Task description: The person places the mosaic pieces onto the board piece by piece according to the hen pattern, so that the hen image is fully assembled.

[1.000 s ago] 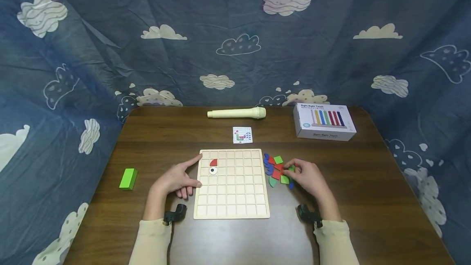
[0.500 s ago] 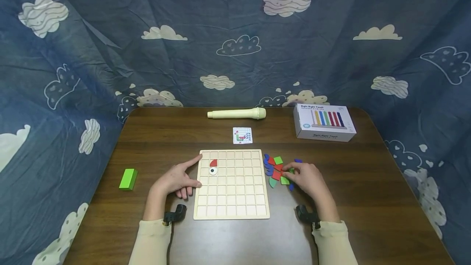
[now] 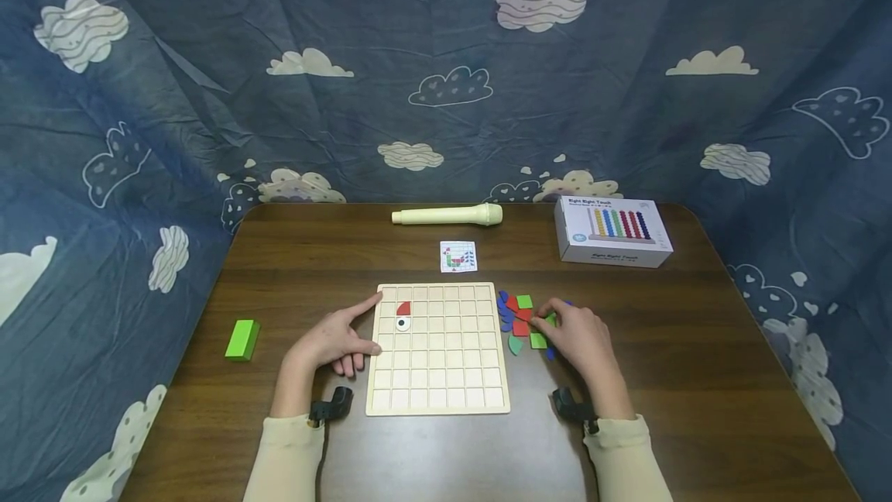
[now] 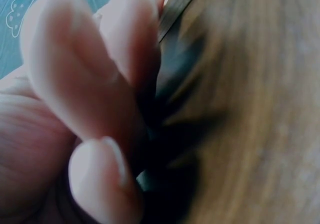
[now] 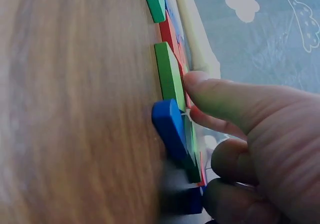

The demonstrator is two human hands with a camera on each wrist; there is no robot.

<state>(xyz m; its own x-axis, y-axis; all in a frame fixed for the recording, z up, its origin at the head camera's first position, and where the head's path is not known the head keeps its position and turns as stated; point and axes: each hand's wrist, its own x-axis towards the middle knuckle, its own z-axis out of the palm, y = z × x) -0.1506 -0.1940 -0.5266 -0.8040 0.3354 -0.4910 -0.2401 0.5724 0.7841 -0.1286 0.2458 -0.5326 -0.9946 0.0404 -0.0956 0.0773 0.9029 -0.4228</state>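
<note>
A pale wooden grid board (image 3: 439,378) lies mid-table, with a red quarter-circle tile (image 3: 403,308) above a white eye tile (image 3: 403,324) in its upper left. My left hand (image 3: 333,335) touches the board's left edge with index finger and thumb spread apart, its other fingers curled below. Over a cluster of coloured tiles on the right is my right hand (image 3: 574,331), thumb and index finger down among red tiles (image 3: 521,328). The right wrist view shows the thumb (image 5: 215,93) beside a green tile (image 5: 169,73) and a blue tile (image 5: 169,129); whether the fingertips pinch one is unclear.
A small picture card (image 3: 458,256) lies behind the board, and a cream toy microphone (image 3: 446,214) lies farther back. At the back right stands a white bead-toy box (image 3: 613,231). A green block (image 3: 242,340) sits at the far left. Cloud-patterned cloth (image 3: 313,122) hangs behind the table.
My right hand has shifted slightly left, its fingertips moving a little farther over the red tiles. The left hand and the board stay where they were.
</note>
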